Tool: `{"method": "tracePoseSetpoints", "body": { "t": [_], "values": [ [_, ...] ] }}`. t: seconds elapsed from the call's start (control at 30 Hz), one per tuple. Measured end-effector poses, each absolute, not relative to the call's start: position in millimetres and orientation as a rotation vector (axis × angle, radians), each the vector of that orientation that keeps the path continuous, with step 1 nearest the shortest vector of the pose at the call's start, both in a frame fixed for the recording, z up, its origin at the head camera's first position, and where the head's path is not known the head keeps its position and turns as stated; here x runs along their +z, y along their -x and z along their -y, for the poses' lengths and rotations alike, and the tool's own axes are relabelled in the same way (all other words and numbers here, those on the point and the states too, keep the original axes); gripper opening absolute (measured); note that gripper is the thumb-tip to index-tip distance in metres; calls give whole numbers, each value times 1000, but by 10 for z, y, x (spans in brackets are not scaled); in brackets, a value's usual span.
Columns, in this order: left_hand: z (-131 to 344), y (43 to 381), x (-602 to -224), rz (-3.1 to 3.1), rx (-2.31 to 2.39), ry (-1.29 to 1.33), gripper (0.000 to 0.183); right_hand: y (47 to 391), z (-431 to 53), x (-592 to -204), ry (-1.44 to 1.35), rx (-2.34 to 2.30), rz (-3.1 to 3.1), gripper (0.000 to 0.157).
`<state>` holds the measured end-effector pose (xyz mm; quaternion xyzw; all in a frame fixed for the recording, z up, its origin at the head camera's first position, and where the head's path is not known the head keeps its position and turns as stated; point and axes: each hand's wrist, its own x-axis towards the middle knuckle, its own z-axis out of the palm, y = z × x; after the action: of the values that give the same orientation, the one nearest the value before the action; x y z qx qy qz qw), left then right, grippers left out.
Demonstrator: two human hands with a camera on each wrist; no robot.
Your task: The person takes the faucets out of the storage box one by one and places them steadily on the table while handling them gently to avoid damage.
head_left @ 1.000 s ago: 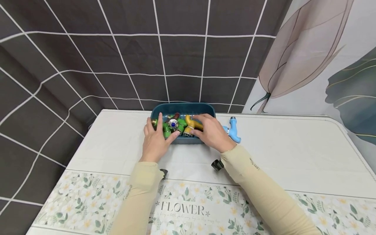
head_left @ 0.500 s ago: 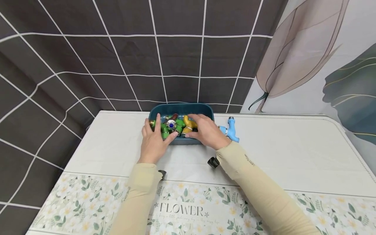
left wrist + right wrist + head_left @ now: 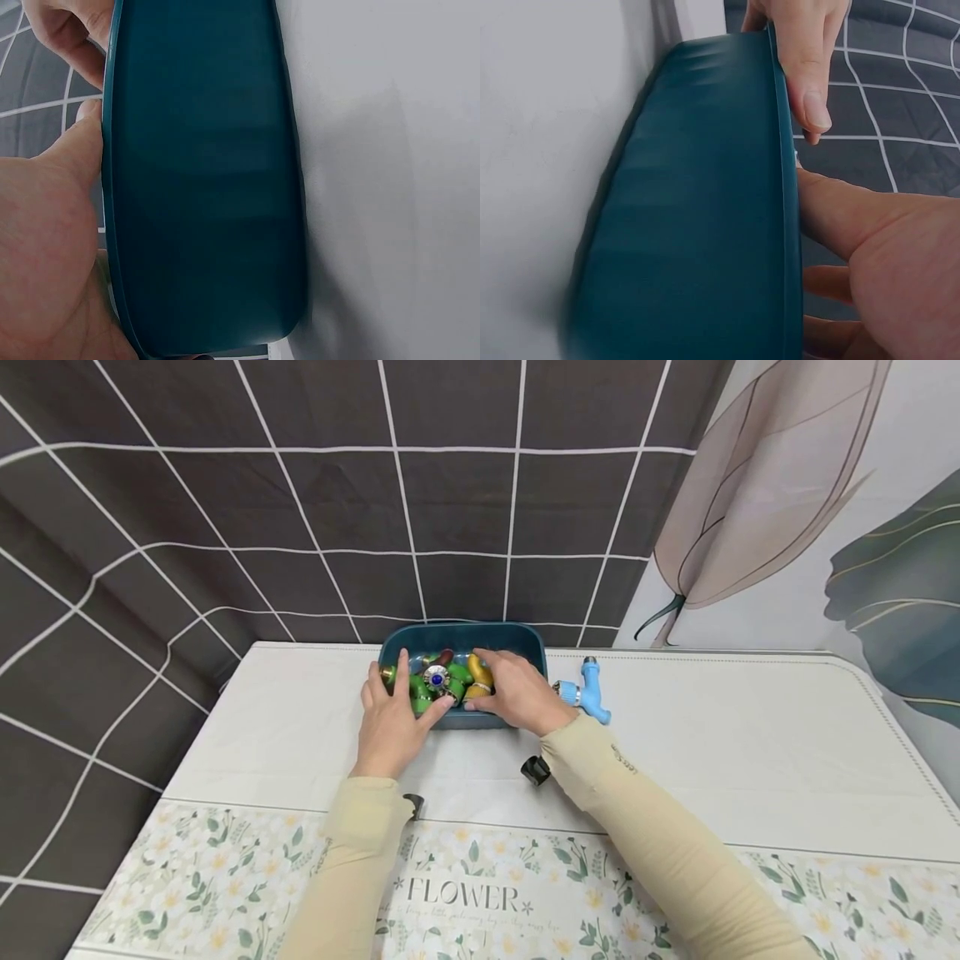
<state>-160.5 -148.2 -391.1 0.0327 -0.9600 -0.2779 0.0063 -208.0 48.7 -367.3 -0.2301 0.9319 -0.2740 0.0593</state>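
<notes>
A dark teal plastic bin (image 3: 467, 719) holds several toy-like taps, seen in the head view. Green taps (image 3: 422, 695) lie in its left half, with a round silver-and-blue knob (image 3: 437, 678) among them. My left hand (image 3: 392, 727) reaches over the bin's left end, fingers spread and fairly straight over the green taps, thumb near the front rim. Right of the knob, my right hand (image 3: 521, 692) holds a yellow tap (image 3: 480, 679), which it partly covers. Both wrist views show mainly the bin's outer wall (image 3: 202, 180), hiding what the fingertips touch inside.
A light blue tap (image 3: 590, 693) lies on the white cloth just right of the bin. A dark grid-patterned curtain (image 3: 465, 502) hangs close behind. Black wrist mounts (image 3: 536, 770) show beside the sleeves. A floral band (image 3: 232, 877) crosses the cloth in front.
The right hand has shifted left within the bin, and the yellow tap has turned somewhat and is more covered by it. The left hand stays put over the green taps.
</notes>
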Motion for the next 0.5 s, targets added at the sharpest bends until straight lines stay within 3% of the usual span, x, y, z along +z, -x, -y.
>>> {"method": "tracePoseSetpoints", "body": {
  "t": [0.5],
  "values": [
    [1481,1609,-3901,3003,-874,-109,98,2155,-485,-3724,733,-754,-2811,70]
  ]
}}
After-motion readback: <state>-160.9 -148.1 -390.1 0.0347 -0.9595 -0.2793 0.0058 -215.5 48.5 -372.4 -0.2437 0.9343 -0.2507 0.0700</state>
